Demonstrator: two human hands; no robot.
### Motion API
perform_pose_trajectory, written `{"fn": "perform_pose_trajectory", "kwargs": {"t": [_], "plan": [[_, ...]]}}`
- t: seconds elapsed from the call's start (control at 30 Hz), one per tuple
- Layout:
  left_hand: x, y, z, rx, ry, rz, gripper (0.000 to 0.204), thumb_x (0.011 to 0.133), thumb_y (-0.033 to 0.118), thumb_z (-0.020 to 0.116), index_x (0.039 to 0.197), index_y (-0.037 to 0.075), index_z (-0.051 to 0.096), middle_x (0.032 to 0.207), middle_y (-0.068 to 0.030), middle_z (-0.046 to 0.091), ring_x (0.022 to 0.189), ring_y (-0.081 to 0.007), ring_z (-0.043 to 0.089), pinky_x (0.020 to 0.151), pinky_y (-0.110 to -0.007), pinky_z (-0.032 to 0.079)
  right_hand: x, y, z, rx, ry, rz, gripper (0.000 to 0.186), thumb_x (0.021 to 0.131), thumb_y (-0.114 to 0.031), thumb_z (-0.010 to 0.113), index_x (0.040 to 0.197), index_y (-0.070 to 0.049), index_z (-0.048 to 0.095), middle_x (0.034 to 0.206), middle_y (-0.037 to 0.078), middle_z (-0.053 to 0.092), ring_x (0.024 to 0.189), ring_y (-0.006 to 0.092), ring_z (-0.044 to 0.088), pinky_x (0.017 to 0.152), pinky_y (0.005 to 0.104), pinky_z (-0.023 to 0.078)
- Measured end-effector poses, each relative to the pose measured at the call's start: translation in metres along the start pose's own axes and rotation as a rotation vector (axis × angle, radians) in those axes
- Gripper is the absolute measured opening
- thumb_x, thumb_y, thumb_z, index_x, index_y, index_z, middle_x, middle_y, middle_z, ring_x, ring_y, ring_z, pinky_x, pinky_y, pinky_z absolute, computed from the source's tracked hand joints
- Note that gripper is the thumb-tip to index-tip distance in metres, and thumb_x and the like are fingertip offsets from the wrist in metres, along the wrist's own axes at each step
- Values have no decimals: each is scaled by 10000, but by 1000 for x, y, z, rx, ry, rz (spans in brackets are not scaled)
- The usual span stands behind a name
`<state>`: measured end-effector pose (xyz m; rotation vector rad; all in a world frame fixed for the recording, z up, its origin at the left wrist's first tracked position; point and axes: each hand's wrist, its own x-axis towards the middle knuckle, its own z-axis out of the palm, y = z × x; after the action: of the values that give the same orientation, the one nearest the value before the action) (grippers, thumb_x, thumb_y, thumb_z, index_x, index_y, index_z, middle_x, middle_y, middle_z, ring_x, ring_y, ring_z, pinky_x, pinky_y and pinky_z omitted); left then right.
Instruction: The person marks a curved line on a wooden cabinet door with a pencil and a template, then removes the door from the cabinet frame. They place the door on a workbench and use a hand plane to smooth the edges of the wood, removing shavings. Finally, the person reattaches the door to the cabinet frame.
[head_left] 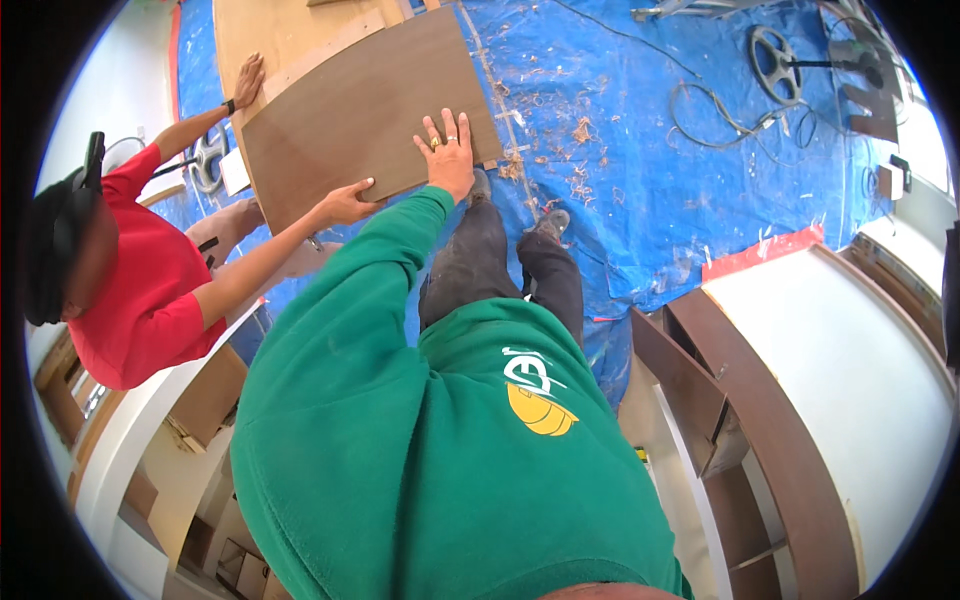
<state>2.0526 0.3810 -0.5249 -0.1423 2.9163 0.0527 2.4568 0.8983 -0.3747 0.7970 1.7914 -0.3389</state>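
Note:
My left hand (448, 158) lies flat with its fingers spread on a brown wood panel (340, 125), near the panel's right end. Two rings show on its fingers. The panel is a broad flat sheet lying over a lighter wooden board (250, 30). A co-worker in a red shirt stands to the left. One of their hands (348, 204) grips the panel's near edge, while their other hand (249, 82) presses at the far left side. My right hand is out of view.
A blue tarp (640, 200) covers the floor, strewn with wood shavings (580, 130). A cable (715, 110) lies at the far right near a round-wheeled stand (776, 65). Brown cabinets (770, 430) with a white top (840, 370) stand close on my right.

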Motion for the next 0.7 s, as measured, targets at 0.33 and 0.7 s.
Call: {"fn": "perform_pose_trajectory", "kwargs": {"t": [0.33, 0.7], "plan": [[12, -43, -154, -64, -271, 49, 1082, 776, 199, 842, 1693, 115, 274, 1737, -238, 282, 1537, -577, 322, 1193, -757, 325, 32, -36, -86, 335, -36, 21, 1056, 964, -854, 461, 1085, 171, 683, 932, 294, 724, 731, 367, 751, 554, 482, 585], [84, -87, -269, -217, -417, 250, 994, 693, 119, 792, 1613, -6, 437, 1164, -278, 729, 1043, -366, 723, 892, -447, 563, 28, -95, -90, 548, -16, 9, 956, 936, -818, 586, 1028, 130, 673, 782, 170, 648, 560, 261, 660, 448, 386, 547]]}}
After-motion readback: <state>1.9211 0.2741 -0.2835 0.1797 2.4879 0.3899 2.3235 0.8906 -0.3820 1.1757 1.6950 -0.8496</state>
